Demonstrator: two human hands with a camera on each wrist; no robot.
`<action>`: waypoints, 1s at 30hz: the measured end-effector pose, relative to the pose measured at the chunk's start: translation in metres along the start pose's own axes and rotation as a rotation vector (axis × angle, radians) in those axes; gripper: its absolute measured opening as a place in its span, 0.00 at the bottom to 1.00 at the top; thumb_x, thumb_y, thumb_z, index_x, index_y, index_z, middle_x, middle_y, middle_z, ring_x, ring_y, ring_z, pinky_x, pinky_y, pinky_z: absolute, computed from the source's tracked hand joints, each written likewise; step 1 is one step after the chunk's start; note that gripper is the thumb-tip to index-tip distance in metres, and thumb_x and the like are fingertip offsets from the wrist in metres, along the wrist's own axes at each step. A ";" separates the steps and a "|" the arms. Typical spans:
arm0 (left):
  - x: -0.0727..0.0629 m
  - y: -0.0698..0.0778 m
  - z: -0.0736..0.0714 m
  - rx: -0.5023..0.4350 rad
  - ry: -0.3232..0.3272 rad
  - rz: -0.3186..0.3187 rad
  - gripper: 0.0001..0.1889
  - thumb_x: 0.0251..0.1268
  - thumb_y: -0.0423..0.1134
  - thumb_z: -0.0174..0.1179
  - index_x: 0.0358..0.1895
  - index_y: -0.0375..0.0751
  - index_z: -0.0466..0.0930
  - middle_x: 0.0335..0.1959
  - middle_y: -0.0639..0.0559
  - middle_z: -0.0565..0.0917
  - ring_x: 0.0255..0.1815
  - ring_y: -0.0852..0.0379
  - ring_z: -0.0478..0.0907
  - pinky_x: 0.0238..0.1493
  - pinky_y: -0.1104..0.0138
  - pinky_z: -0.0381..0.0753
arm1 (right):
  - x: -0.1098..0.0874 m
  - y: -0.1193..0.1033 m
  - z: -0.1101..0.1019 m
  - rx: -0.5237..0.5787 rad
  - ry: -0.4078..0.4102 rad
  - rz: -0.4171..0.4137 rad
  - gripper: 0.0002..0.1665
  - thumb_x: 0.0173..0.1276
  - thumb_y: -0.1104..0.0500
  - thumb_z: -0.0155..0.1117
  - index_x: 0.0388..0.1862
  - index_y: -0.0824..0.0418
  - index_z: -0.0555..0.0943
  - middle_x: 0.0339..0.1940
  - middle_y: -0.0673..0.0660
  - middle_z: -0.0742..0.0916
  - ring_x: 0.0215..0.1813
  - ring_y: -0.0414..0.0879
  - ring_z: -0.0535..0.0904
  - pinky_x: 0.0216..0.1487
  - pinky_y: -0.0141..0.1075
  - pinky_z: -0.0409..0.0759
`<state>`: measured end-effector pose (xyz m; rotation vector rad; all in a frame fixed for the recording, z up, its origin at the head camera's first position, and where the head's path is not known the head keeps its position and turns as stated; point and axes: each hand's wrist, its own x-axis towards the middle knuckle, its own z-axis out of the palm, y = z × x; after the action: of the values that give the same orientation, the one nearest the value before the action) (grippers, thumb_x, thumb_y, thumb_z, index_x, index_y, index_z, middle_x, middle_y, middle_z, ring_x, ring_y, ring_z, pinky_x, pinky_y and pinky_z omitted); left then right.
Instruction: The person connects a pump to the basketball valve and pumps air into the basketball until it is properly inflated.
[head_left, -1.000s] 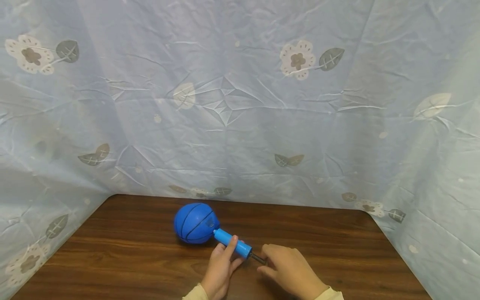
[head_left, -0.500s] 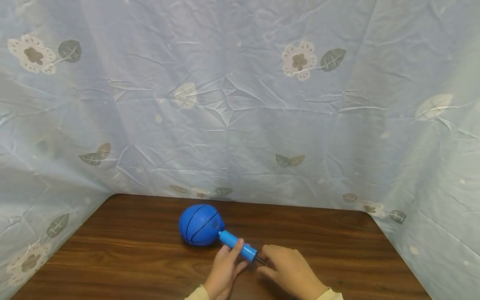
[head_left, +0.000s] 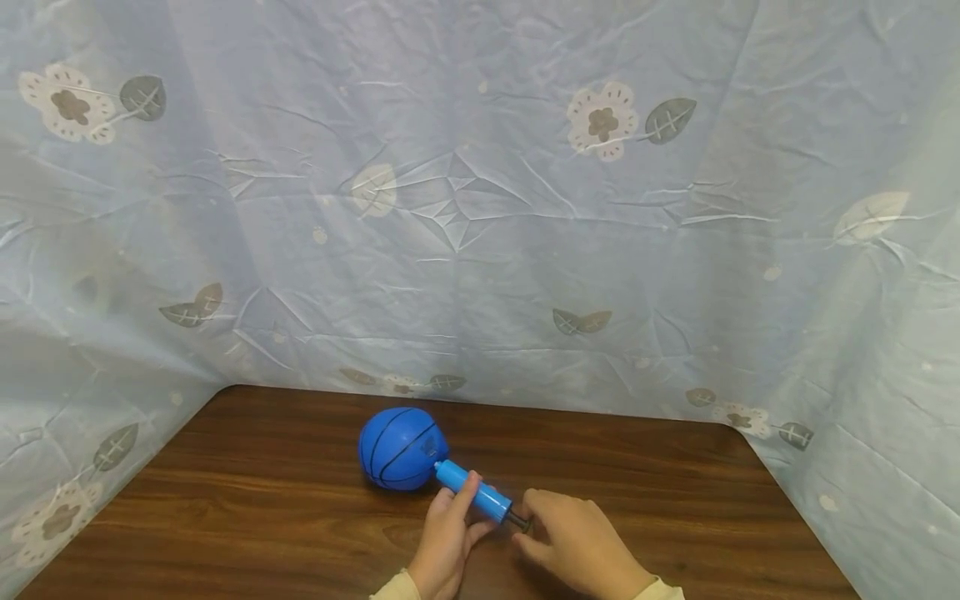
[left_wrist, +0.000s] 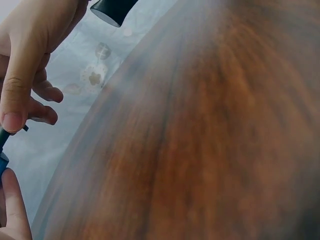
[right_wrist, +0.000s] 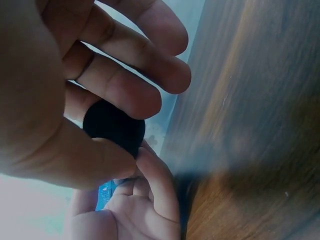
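A small blue basketball point(head_left: 402, 448) with black lines rests on the wooden table, left of both hands in the head view. A light blue hand pump point(head_left: 472, 490) slants down to the right from it, its tip at the ball's surface. My left hand point(head_left: 446, 533) grips the pump's barrel, thumb lying along the top. A short stretch of dark rod point(head_left: 517, 521) shows between the barrel and my right hand point(head_left: 581, 537). Seen from the right wrist, the round black pump handle point(right_wrist: 114, 127) is pinched between the thumb and fingers of that hand; the other fingers are spread loosely.
The dark brown wooden table point(head_left: 637, 467) has rounded back corners. A pale blue curtain point(head_left: 480, 208) with flower and leaf prints hangs behind it and along both sides. A black cylindrical object point(left_wrist: 114, 11) shows at the top of the left wrist view.
The ball and pump barrel have shifted right toward my right hand, and less rod shows than a second ago. Since half a second ago the barrel has eased slightly back left. My right hand stays nearly still.
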<state>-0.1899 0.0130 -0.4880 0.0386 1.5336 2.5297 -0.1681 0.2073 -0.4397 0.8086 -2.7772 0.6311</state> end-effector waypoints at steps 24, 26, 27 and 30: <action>0.005 0.005 -0.004 -0.044 0.113 0.051 0.25 0.83 0.54 0.51 0.61 0.32 0.67 0.52 0.44 0.81 0.52 0.56 0.81 0.52 0.60 0.84 | -0.003 -0.001 -0.004 0.004 0.000 0.019 0.12 0.59 0.57 0.73 0.33 0.50 0.75 0.21 0.37 0.77 0.19 0.28 0.65 0.17 0.26 0.68; 0.006 0.006 -0.005 -0.048 0.128 0.060 0.25 0.83 0.53 0.51 0.61 0.31 0.66 0.52 0.43 0.81 0.53 0.55 0.81 0.51 0.61 0.84 | -0.003 -0.001 -0.005 0.008 -0.007 0.030 0.12 0.59 0.57 0.72 0.33 0.49 0.75 0.21 0.36 0.76 0.19 0.28 0.65 0.17 0.26 0.68; 0.006 0.007 -0.005 -0.052 0.134 0.065 0.26 0.83 0.53 0.51 0.61 0.30 0.66 0.52 0.43 0.82 0.53 0.55 0.81 0.51 0.61 0.84 | -0.003 -0.001 -0.006 0.008 -0.009 0.036 0.12 0.58 0.57 0.72 0.32 0.49 0.75 0.21 0.36 0.76 0.19 0.29 0.65 0.17 0.27 0.67; 0.008 0.008 -0.007 -0.062 0.152 0.077 0.26 0.82 0.53 0.52 0.62 0.30 0.66 0.52 0.43 0.82 0.54 0.54 0.81 0.50 0.61 0.84 | -0.003 0.000 -0.007 0.010 -0.019 0.056 0.12 0.58 0.57 0.71 0.32 0.48 0.74 0.21 0.35 0.75 0.19 0.29 0.65 0.17 0.28 0.67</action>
<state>-0.1997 0.0047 -0.4846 -0.1071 1.5328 2.6951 -0.1648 0.2118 -0.4340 0.7455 -2.8250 0.6504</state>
